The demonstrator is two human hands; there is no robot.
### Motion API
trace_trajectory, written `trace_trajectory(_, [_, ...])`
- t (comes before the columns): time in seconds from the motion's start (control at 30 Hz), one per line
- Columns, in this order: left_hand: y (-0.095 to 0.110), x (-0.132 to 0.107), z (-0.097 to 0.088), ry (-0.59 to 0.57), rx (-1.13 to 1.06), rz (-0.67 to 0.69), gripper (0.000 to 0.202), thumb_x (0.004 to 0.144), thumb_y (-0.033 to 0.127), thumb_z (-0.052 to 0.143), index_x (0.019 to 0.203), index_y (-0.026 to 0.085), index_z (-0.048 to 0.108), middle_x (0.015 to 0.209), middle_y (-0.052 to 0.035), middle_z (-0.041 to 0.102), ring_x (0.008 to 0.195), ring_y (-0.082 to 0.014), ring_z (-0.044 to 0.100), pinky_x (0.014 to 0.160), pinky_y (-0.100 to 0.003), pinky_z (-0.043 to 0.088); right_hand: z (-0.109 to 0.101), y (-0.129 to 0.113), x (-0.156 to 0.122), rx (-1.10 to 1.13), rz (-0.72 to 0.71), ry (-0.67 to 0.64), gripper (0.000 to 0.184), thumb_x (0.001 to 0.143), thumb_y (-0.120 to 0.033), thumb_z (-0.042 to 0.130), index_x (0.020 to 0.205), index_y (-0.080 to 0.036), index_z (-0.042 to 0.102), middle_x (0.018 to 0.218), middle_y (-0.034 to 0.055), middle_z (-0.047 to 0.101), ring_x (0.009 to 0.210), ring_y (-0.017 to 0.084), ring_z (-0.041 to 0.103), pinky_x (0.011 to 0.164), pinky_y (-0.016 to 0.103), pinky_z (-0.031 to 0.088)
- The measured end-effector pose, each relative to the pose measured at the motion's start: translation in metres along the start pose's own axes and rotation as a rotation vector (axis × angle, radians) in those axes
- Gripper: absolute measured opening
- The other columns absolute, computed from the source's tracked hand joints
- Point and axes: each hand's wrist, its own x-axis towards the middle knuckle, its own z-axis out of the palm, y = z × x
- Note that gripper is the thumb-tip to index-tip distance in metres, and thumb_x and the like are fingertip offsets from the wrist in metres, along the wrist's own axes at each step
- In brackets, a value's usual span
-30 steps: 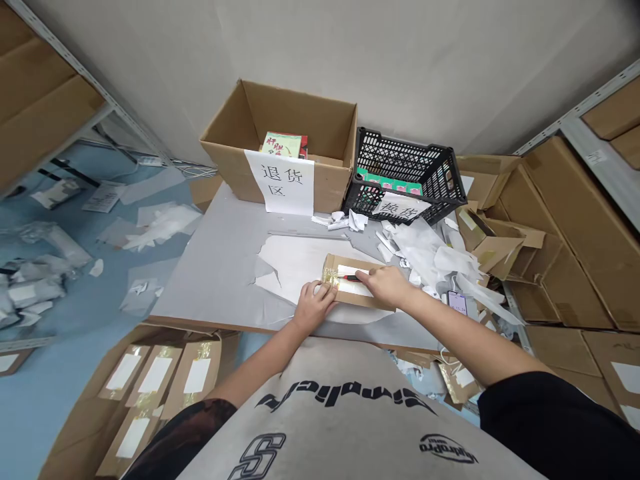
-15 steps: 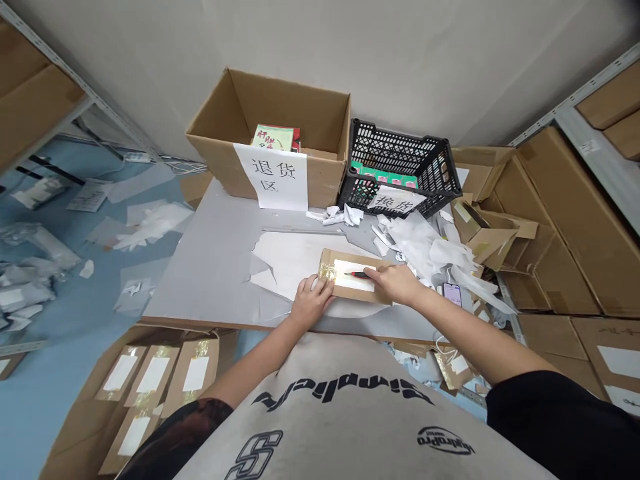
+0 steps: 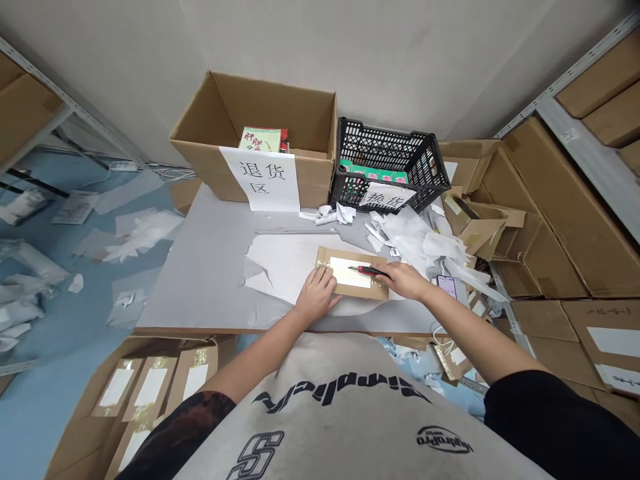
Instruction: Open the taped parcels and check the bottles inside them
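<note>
A small cardboard box (image 3: 356,289) with a white label (image 3: 345,275) on top and clear tape at its ends lies on a torn sheet of white paper (image 3: 280,257). My left hand (image 3: 317,289) grips the box's left end, fingers on top and thumb at the near side. In my right hand (image 3: 403,280) is a red and black utility knife (image 3: 369,270), held over the box's right part. Its blade points left above the label; whether the tip touches the surface cannot be made out.
Behind stand a large open carton (image 3: 315,180) with a paper sign and a black plastic crate (image 3: 430,190) holding green and pink packs. Crumpled paper scraps (image 3: 410,233) and a phone (image 3: 447,287) lie to the right. Below left, an open carton (image 3: 83,413) contains several labelled boxes.
The box now sits flatter, with its side less visible. My right hand and the knife have shifted slightly right across it, and my left hand has moved further onto its top. The whole view has shifted slightly.
</note>
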Motion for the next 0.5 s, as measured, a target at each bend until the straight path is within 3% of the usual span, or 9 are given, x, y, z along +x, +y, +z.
trace_trajectory(0.2, [-0.002, -0.002, 0.005, -0.001, 0.023, -0.003, 0.060, 0.090, 0.045, 0.058, 0.137, 0.011, 0.045, 0.133, -0.0183, 0.054, 0.129, -0.0337, 0.045, 0.111, -0.049, 0.034, -0.001, -0.016, 0.006, -0.066, -0.027, -0.025, 0.042, 0.099, -0.038, 0.038, 0.138, -0.028, 0.051, 0.119, 0.0089, 0.068, 0.103, 0.024, 0.064, 0.080, 0.031, 0.046])
trace_trajectory(0.5, [-0.004, -0.002, 0.008, -0.002, 0.018, 0.018, 0.055, 0.089, 0.044, 0.060, 0.134, 0.014, 0.051, 0.130, -0.0171, 0.058, 0.128, -0.0333, 0.045, 0.109, -0.051, 0.036, -0.002, -0.038, 0.005, -0.313, 0.024, -0.106, 0.045, 0.099, -0.032, 0.033, 0.143, -0.029, 0.040, 0.112, 0.0116, 0.068, 0.089, 0.025, 0.067, 0.071, 0.031, 0.045])
